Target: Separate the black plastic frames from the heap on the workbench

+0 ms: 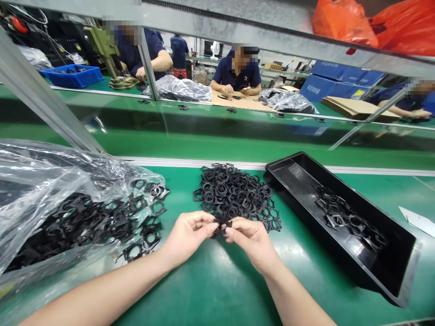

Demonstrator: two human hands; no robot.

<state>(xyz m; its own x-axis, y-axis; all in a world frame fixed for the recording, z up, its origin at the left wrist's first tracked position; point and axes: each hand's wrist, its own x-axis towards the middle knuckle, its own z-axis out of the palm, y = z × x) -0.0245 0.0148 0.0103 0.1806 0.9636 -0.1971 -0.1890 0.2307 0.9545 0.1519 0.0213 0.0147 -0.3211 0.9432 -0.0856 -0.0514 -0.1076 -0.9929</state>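
Note:
My left hand [195, 231] and my right hand [249, 237] meet at the near edge of a heap of black ring-shaped parts [234, 192]. Between the fingertips of both hands is a small black plastic part [222, 225], pinched from either side. My fingers cover much of it, and its dark colour blends with the heap behind, so its full shape is hidden. On the left, black square parts with round holes [112, 222] spill from a clear plastic bag [68, 176].
A long black tray [306, 235] holding several black parts [350, 217] stands at the right. A white sheet [416, 220] lies beyond it. Metal frame posts [61, 95] and a rail [190, 162] border the green table [176, 294]. Co-workers [236, 72] sit across.

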